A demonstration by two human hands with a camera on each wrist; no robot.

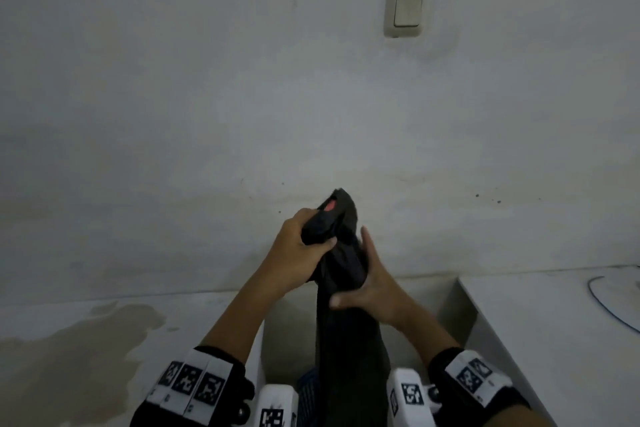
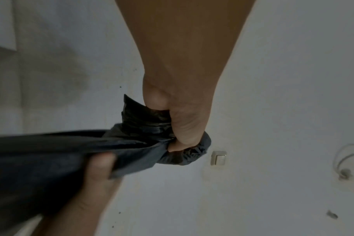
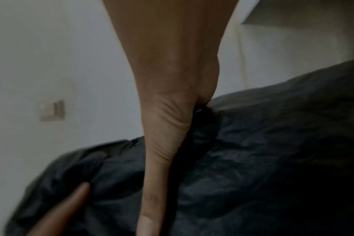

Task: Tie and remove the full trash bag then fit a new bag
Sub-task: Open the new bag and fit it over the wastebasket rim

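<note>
1. Bag (image 1: 346,315): black film, drawn up into a long taut column below the switch (image 1: 403,12) on the wall. Its lower end runs out of view at the bottom edge, so whether it sits in a bin cannot be told.
2. Neck (image 1: 329,222): bunched and crumpled at the top, a small red patch showing in the folds.
3. Left hand (image 1: 299,246): fist wrapped tight round the neck; confirmed in the left wrist view (image 2: 184,121).
4. Right hand (image 1: 370,284): just below the left, fingers fairly straight, cupping the column between thumb and palm rather than clenching it.
5. Handling, judged: thin, soft, slick film; likely light to moderate in weight, since it hangs straight. It may stretch or tear under a sharp pull.
6. Hold, judged: best taken at the gathered neck, where layers are thickest; a second hand beneath steadies it for knotting.
</note>
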